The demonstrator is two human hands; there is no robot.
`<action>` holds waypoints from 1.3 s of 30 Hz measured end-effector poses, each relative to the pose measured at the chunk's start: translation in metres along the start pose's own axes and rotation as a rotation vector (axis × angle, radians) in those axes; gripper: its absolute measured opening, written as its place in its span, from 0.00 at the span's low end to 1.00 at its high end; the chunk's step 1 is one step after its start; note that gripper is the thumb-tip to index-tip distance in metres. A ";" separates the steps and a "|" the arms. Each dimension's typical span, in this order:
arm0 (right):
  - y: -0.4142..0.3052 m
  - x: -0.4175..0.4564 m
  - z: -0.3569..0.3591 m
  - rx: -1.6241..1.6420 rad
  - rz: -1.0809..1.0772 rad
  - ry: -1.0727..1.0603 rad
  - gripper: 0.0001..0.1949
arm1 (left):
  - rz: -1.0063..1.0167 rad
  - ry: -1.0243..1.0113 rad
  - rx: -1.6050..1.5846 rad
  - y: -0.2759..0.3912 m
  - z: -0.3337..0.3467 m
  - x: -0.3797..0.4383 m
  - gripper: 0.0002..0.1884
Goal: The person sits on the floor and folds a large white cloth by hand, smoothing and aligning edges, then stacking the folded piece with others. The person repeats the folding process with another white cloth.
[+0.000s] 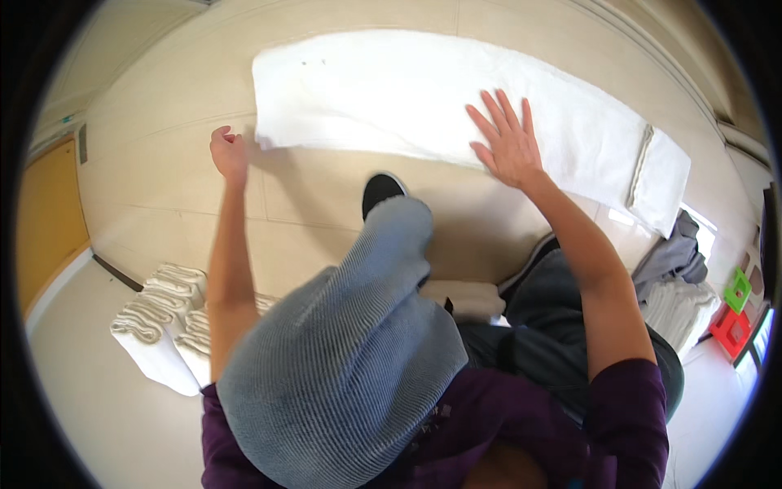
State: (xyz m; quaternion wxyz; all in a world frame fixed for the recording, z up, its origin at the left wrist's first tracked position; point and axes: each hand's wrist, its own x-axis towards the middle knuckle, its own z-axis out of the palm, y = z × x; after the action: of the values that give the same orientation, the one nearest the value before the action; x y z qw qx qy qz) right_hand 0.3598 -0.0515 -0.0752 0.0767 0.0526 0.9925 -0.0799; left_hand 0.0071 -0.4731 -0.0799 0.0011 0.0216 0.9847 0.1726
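A long white cloth (391,91) lies spread across the tiled floor in front of me, with a folded-over section at its right end. My right hand (512,143) rests on the cloth right of its middle, palm down and fingers spread. My left hand (230,153) is beside the cloth's left end, over the bare tiles, with its fingers curled; no held thing shows in it. A ribbed grey-blue cloth (342,360) covers my bent knee.
Stacks of folded white cloths (153,324) stand at the lower left, others (678,308) at the right beside a grey cloth (672,250). Green (738,290) and red plastic pieces (730,332) are at the far right. A yellow-brown door panel (49,220) is at the left.
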 end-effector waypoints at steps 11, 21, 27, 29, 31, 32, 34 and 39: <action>0.001 0.006 0.003 0.005 0.000 0.041 0.31 | 0.933 -0.472 -0.114 0.200 0.075 -0.209 0.36; 0.002 0.005 0.007 -0.064 0.000 0.010 0.32 | 0.548 -0.222 0.443 0.046 0.035 -0.015 0.36; 0.000 0.006 0.000 -0.024 0.027 -0.017 0.31 | 0.934 -0.121 0.086 0.165 0.057 -0.048 0.33; -0.001 0.007 -0.002 -0.013 0.011 0.022 0.31 | 1.080 -0.398 0.187 0.184 0.067 -0.068 0.36; -0.001 0.007 -0.004 -0.017 0.010 -0.023 0.31 | 0.953 -0.221 0.335 0.184 0.070 -0.052 0.37; -0.001 0.007 -0.004 -0.013 0.005 -0.008 0.31 | 0.815 -0.220 0.304 0.177 0.067 -0.038 0.37; 0.000 0.008 -0.003 -0.009 0.022 -0.054 0.31 | 0.899 -0.258 0.217 0.163 0.060 -0.008 0.36; 0.000 0.004 -0.002 -0.026 0.008 0.006 0.32 | 0.854 -0.302 0.268 0.171 0.063 0.009 0.35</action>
State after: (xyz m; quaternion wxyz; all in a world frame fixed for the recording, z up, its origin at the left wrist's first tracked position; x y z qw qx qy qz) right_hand 0.3552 -0.0504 -0.0741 0.0745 0.0559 0.9934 -0.0663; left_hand 0.0059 -0.2904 -0.0804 0.0705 0.4495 0.8902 0.0238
